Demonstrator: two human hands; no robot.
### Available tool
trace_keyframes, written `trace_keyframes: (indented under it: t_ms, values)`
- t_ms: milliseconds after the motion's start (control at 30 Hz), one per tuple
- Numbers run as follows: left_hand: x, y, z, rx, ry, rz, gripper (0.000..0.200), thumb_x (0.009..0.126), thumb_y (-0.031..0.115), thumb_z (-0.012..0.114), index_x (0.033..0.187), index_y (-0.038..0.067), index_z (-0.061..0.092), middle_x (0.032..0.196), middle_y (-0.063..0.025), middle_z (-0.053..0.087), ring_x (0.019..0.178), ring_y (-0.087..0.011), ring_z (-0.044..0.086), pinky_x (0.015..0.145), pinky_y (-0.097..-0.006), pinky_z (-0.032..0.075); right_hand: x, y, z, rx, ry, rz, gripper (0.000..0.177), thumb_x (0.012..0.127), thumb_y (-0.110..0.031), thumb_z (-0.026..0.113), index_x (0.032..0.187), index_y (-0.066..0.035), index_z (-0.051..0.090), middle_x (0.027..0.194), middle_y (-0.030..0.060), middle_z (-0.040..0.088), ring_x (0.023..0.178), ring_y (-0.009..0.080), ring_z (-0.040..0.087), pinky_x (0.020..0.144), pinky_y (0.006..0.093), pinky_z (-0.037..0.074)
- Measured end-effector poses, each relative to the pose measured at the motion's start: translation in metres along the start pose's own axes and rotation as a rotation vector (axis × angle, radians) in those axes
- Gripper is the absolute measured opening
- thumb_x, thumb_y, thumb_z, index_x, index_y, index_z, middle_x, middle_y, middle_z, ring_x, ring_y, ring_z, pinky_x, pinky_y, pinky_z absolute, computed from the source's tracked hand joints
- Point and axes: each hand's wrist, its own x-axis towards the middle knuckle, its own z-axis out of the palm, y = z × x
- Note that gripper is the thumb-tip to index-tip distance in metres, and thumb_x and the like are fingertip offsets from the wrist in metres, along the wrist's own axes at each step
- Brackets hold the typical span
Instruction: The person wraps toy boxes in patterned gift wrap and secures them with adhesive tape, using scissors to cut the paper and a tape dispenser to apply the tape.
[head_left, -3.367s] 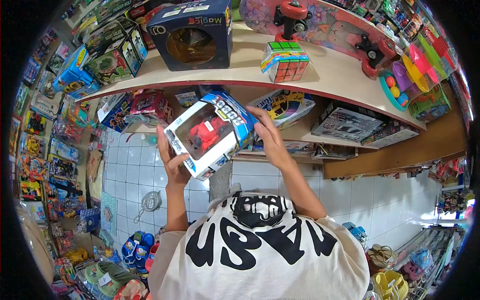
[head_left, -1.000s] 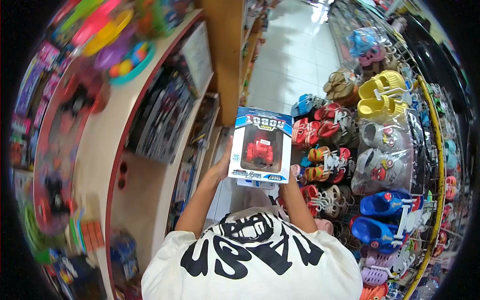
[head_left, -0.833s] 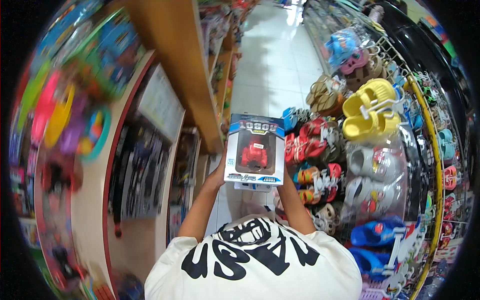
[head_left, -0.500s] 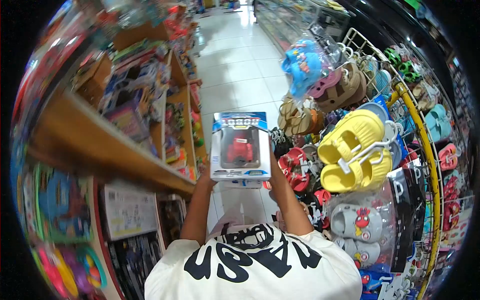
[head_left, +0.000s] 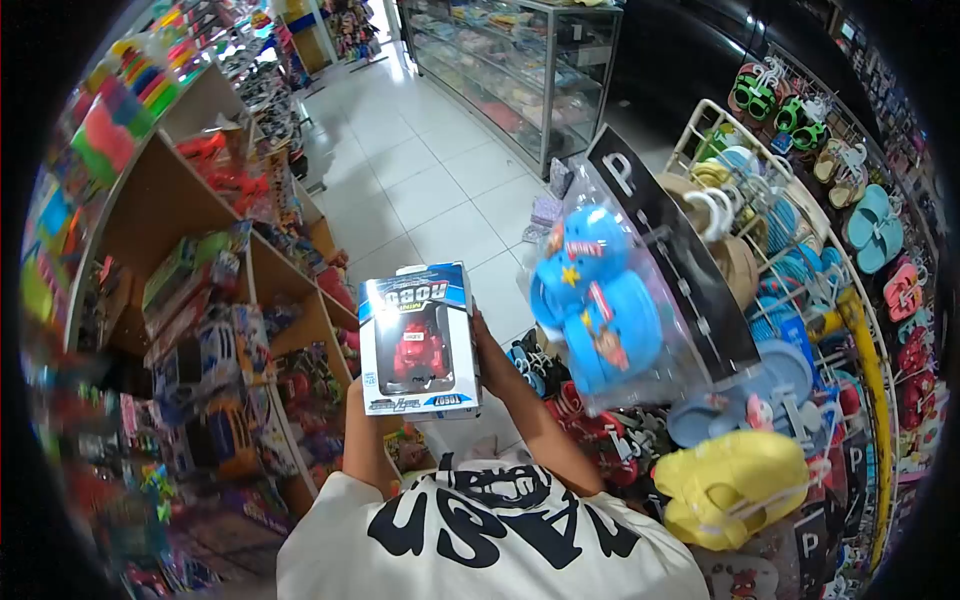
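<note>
A boxed toy robot (head_left: 416, 345) is held in front of my chest in the head view. The box is white and blue, its lettering upside down to me, and a red robot shows through the clear window. My left hand (head_left: 357, 392) grips the box's left side, with most of its fingers hidden behind the carton. On the opposite side my right hand (head_left: 486, 345) is closed against the box edge, its fingers also partly out of sight.
Wooden shelves (head_left: 130, 215) packed with toys stand at left. To the right, bagged blue clogs (head_left: 605, 310) and yellow sandals (head_left: 735, 487) hang from a rack with a yellow post (head_left: 866, 360). A glass display case (head_left: 500, 75) stands beyond the tiled floor (head_left: 400, 150).
The view has turned and moved along the aisle. Both hands still hold the box, which now sits further left and slightly tilted. The blue clogs appear closer.
</note>
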Motion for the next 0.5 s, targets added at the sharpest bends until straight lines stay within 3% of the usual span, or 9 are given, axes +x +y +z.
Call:
trace_keyframes:
  t_ms: [133, 267, 400, 433, 500]
  values:
    - [0.067, 0.029, -0.011, 0.043, -0.072, -0.061, 0.070, 0.083, 0.058, 0.034, 0.131, 0.006, 0.036, 0.128, -0.0121, 0.044, 0.112, -0.0260, 0.049, 0.090, -0.0405, 0.045, 0.045, -0.007, -0.035, 0.021, 0.096, -0.039, 0.073, 0.088, -0.066, 0.031, 0.142, -0.017, 0.026, 0.141, 0.0059, 0.034, 0.125, 0.0228, 0.037, 0.100, 0.0393, 0.035]
    - [0.132, 0.052, -0.014, 0.081, -0.175, -0.127, 0.069, 0.083, 0.056, 0.035, 0.130, 0.006, 0.036, 0.127, -0.0121, 0.045, 0.112, -0.0261, 0.050, 0.089, -0.0409, 0.045, 0.088, -0.005, -0.060, 0.035, 0.243, -0.230, 0.063, 0.093, -0.057, 0.030, 0.139, -0.014, 0.030, 0.130, 0.0045, 0.045, 0.116, 0.0181, 0.044, 0.097, 0.0343, 0.036]
    - [0.204, 0.075, -0.010, 0.111, -0.298, -0.211, 0.068, 0.083, 0.055, 0.037, 0.129, 0.005, 0.037, 0.126, -0.0122, 0.046, 0.111, -0.0262, 0.050, 0.089, -0.0412, 0.046, 0.099, -0.045, -0.052, 0.161, 0.364, -0.234, 0.063, 0.092, -0.057, 0.033, 0.138, -0.014, 0.028, 0.129, 0.0035, 0.042, 0.113, 0.0182, 0.044, 0.097, 0.0323, 0.036]
    - [0.221, 0.078, -0.010, 0.118, -0.323, -0.233, 0.068, 0.083, 0.055, 0.037, 0.129, 0.005, 0.038, 0.125, -0.0122, 0.046, 0.110, -0.0262, 0.051, 0.089, -0.0413, 0.046, 0.102, -0.064, -0.047, 0.187, 0.329, -0.173, 0.071, 0.091, -0.059, 0.035, 0.145, -0.017, 0.015, 0.142, 0.0038, 0.031, 0.125, 0.0206, 0.035, 0.103, 0.0347, 0.031]
    - [0.255, 0.092, -0.010, 0.134, -0.376, -0.265, 0.067, 0.083, 0.055, 0.037, 0.129, 0.005, 0.038, 0.125, -0.0122, 0.047, 0.110, -0.0262, 0.051, 0.088, -0.0414, 0.046, 0.131, -0.060, -0.061, 0.155, 0.404, -0.209, 0.069, 0.090, -0.062, 0.032, 0.139, -0.014, 0.031, 0.131, 0.0037, 0.045, 0.116, 0.0184, 0.045, 0.097, 0.0350, 0.037]
